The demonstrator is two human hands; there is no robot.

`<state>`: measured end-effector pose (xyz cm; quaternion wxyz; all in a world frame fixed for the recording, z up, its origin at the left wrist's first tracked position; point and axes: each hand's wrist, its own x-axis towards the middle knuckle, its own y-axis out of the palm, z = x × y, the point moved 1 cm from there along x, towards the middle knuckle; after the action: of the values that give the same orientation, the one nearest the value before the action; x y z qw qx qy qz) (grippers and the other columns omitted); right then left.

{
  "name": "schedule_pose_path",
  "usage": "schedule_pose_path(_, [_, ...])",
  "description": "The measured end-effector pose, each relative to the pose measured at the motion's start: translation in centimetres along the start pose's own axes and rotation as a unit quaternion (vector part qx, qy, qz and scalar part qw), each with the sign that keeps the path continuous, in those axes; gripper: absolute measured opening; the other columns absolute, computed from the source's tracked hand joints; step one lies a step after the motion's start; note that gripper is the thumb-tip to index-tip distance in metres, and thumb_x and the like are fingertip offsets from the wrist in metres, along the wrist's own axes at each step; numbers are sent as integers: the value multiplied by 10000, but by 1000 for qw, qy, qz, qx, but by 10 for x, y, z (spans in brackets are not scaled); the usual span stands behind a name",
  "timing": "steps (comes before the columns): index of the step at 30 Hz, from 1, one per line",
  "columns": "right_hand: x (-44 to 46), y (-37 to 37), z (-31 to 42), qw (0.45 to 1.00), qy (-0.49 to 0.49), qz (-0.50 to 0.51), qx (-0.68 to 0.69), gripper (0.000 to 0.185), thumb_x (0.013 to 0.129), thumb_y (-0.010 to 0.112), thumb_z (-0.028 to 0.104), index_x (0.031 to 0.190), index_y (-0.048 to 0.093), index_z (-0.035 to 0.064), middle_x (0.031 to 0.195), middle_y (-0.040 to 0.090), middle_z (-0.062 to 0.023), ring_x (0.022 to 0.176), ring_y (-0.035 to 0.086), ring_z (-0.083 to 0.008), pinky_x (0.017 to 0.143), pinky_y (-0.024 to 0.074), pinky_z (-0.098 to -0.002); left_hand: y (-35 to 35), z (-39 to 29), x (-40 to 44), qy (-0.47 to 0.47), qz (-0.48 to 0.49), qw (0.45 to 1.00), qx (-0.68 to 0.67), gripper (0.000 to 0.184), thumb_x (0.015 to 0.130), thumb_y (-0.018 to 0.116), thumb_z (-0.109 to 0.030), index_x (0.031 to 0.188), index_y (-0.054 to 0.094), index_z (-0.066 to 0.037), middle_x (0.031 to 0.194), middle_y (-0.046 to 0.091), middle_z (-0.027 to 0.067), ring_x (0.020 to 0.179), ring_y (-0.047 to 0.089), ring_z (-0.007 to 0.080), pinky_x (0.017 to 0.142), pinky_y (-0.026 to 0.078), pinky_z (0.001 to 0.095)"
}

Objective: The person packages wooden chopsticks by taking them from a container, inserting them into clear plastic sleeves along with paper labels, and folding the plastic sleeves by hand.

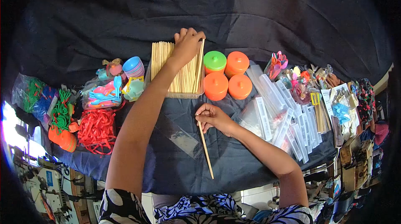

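My left hand reaches over a clear box packed with wooden sticks. Its fingers are bent at the far right corner of the box, around the upper end of a stick there. Nearer to me, my right hand pinches the top end of a single wooden stick, which slants down toward my body. Just right of the box stand several round containers with orange lids and one with a green lid.
A flat clear plastic packet lies on the dark cloth. Leftward are stacked blue cups, bagged spoons, red ribbon and green cord. Clear plastic cases and bagged small items fill the right side.
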<state>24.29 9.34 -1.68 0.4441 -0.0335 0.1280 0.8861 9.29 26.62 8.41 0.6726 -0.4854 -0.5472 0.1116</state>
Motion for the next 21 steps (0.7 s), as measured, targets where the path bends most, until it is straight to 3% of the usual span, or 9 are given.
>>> schedule_pose_path(1, [0,0,0,1000,-1,2,-3,160,928,611,163,984,519,44,791,619,-52,655,628,-117,563,550,-257,-3,1,2,0,1,1000,0,206,850,627,-167,1049,624,-117,1073,606,61,1022,503,262,858,364,411])
schedule_pose_path(3, [-1,1,1,1000,1,4,-4,155,933,606,175,986,525,54,790,621,-39,656,623,-106,567,544,-247,-10,6,6,-53,-15,979,-194,157,869,646,-193,976,601,-88,921,645,73,865,596,189,749,457,336])
schedule_pose_path(4, [-1,1,2,1000,3,-1,-6,156,932,607,174,986,524,53,791,620,-41,658,623,-106,566,543,-248,-12,9,3,-78,6,931,-356,174,886,652,-195,981,578,-70,827,665,71,737,624,112,630,488,254])
schedule_pose_path(7, [-1,0,-1,1000,8,2,3,162,930,611,178,986,524,53,800,619,-44,662,623,-107,568,543,-251,-44,4,-6,-143,22,883,-446,188,855,678,-96,988,561,-35,804,679,80,707,655,115,571,497,235])
schedule_pose_path(11, [1,-2,-2,1000,-3,7,8,182,920,622,171,993,516,41,811,630,-60,679,645,-127,584,559,-262,-91,-8,-31,-121,-57,821,-555,172,880,640,-64,1015,565,10,890,679,81,809,655,110,638,536,227])
schedule_pose_path(15, [1,-3,-1,1000,0,9,20,182,918,623,168,1000,519,42,826,635,-66,682,643,-125,594,558,-260,-144,-35,-77,-115,-89,858,-492,148,878,647,-46,1002,587,9,878,661,75,854,652,132,673,547,244])
schedule_pose_path(17, [0,-3,0,1000,2,2,23,183,919,623,168,998,519,40,828,636,-72,687,642,-126,595,559,-260,-155,-46,-107,-99,-116,837,-525,113,868,653,-29,965,604,3,914,678,80,860,648,132,707,549,268])
schedule_pose_path(19, [1,-4,0,999,5,12,36,184,918,624,168,999,519,41,832,636,-77,691,640,-125,596,560,-262,-167,-55,-145,-106,-105,886,-439,104,828,678,-11,915,621,-11,946,688,97,862,656,147,748,548,288])
schedule_pose_path(21, [1,-4,0,999,9,6,33,186,920,621,167,1006,514,42,836,637,-80,691,645,-130,596,562,-267,-173,-56,-175,147,-83,954,-248,163,769,716,-6,911,640,-31,954,689,103,875,669,184,766,555,298])
